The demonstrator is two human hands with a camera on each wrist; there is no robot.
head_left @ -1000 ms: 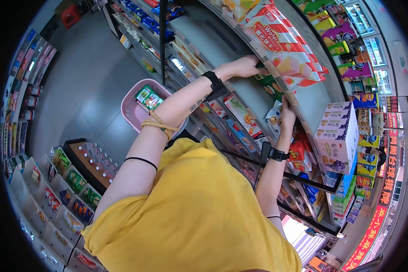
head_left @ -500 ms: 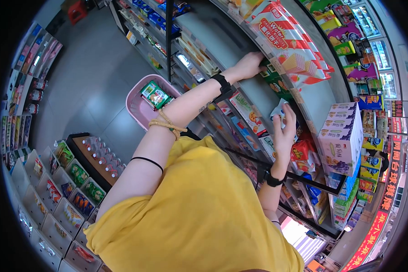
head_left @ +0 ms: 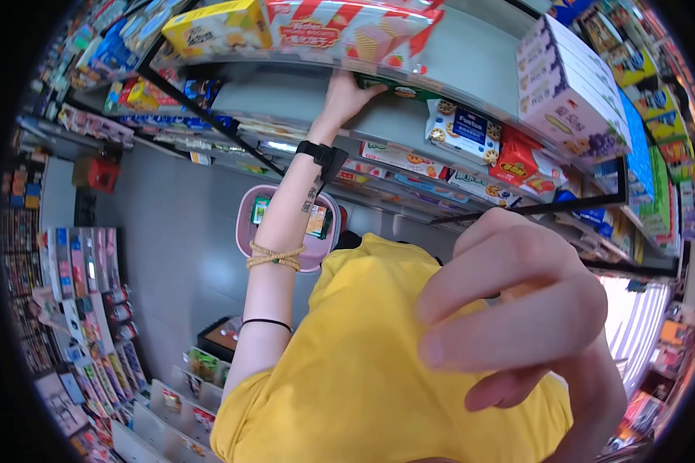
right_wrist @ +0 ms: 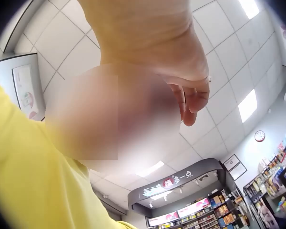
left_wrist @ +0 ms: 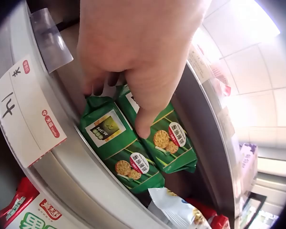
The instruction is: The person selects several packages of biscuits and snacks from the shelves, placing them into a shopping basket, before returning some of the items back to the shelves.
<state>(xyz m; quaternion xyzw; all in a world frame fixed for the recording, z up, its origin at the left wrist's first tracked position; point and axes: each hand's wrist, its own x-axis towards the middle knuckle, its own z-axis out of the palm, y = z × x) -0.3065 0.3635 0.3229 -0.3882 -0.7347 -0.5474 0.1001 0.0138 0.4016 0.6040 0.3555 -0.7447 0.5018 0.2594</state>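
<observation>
In the head view my left hand (head_left: 346, 99) reaches in under the upper shelf. Seen from the left wrist, it grips the end of two green cracker packs lying side by side, fingertips curled at the end of the nearer pack (left_wrist: 117, 152) and thumb lying along the farther pack (left_wrist: 172, 138). Beyond them is a white and blue biscuit pack (head_left: 467, 131), with a red pack (head_left: 525, 158) beside it. My right hand (head_left: 525, 297) is raised close to the head camera, fingers loosely bent, nothing held. A blurred patch covers part of the right wrist view.
A pink basket (head_left: 243, 231) with green packs inside stands on the floor under my left arm. Above the reaching hand, the upper shelf carries a red and white wafer bag (head_left: 309, 31) and grape-printed boxes (head_left: 564, 92). A black shelf post (head_left: 208, 116) slants nearby.
My right hand has left the white and blue pack and come up toward the head camera. The left hand stays at the green packs. The head view has turned.
</observation>
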